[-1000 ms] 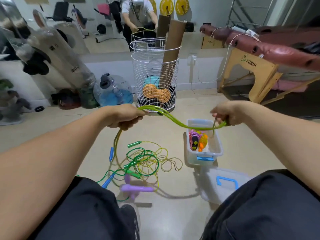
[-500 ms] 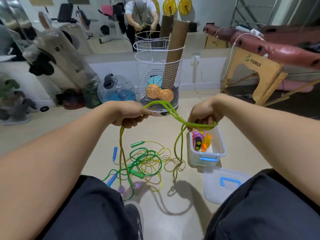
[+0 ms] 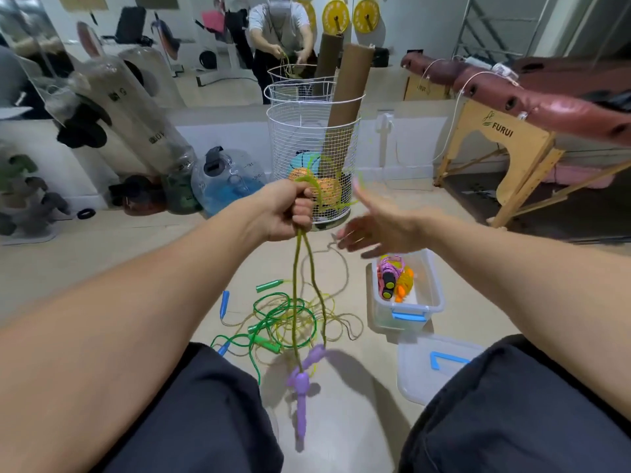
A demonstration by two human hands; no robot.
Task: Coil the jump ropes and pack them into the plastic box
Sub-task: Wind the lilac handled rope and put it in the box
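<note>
My left hand (image 3: 290,213) grips the yellow-green rope (image 3: 296,285), purple handles (image 3: 302,401) dangling above the floor. Right hand (image 3: 372,230) open, fingers spread, holding nothing, just above plastic box (image 3: 433,302) w/ coiled ropes (image 3: 392,278) inside.

green rope (image 3: 297,268) hanging, purple handles | plastic box (image 3: 435,295) open, floor

Purple handles (image 3: 302,401) motion-blurred, lid (image 3: 423,370) partly behind right knee, rope loop (image 3: 327,196) blurred by basket (image 3: 307,138)
</note>
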